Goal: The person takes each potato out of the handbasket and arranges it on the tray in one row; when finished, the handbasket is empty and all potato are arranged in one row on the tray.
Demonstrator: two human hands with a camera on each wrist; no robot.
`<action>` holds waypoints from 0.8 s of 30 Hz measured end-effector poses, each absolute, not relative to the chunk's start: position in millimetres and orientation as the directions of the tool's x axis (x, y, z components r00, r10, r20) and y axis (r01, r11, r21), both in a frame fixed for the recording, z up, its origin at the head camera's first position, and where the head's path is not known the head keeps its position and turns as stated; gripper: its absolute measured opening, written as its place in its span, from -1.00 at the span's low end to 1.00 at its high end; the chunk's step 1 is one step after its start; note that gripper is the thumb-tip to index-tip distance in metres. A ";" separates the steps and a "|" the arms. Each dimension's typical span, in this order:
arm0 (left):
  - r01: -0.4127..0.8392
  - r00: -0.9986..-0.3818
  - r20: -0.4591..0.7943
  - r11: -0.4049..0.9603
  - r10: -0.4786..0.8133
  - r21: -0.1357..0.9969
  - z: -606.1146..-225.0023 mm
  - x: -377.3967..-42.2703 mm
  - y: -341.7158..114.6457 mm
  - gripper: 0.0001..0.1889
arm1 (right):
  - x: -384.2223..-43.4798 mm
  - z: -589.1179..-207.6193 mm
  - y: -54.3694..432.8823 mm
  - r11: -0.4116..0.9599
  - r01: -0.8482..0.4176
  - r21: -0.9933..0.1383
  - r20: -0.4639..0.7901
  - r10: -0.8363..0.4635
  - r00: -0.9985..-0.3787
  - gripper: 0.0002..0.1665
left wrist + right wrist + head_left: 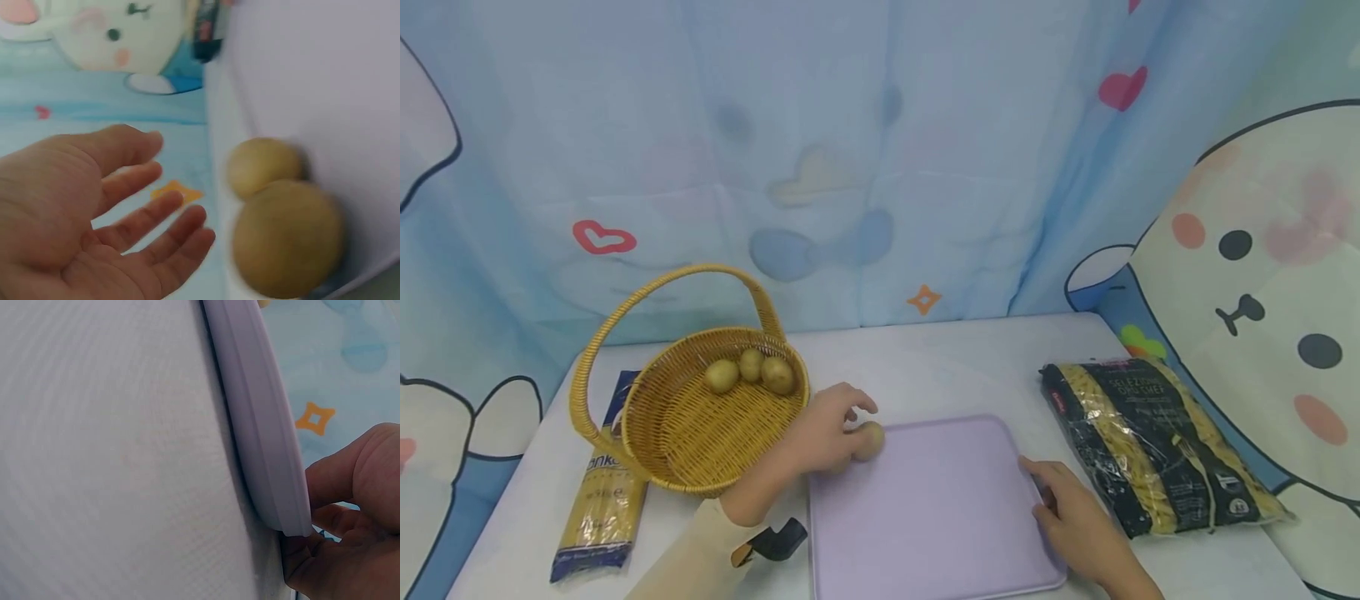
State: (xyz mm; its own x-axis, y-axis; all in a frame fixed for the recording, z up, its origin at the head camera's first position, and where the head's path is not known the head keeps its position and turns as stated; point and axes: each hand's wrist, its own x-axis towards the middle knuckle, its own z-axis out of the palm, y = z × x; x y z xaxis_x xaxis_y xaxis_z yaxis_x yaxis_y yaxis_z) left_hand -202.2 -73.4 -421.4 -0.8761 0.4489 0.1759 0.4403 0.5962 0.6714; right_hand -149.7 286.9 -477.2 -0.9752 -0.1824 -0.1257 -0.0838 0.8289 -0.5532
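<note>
Over the upper left part of the lilac tray, my left hand has its fingers loosely spread, with nothing in its grasp. Two round potatoes lie together on the tray beside it: one potato shows near the thumb, the other is mostly hidden by the hand. In the left wrist view, the near potato and the far potato are apart from the fingers. My right hand grips the tray's right edge; in the right wrist view, the thumb and fingers pinch its rim.
Left of the tray stands a yellow wicker basket with a tall handle and three potatoes inside. A long pasta packet lies partly behind it. At right is a large pasta bag. A patterned curtain hangs behind the white table.
</note>
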 end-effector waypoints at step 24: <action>0.192 -0.980 0.129 0.540 0.152 0.820 -340.9 -220.0 -170.3 -0.69 | -150.0 -479.2 286.9 0.829 -0.094 -0.551 -0.111 -0.185 -0.976 -0.34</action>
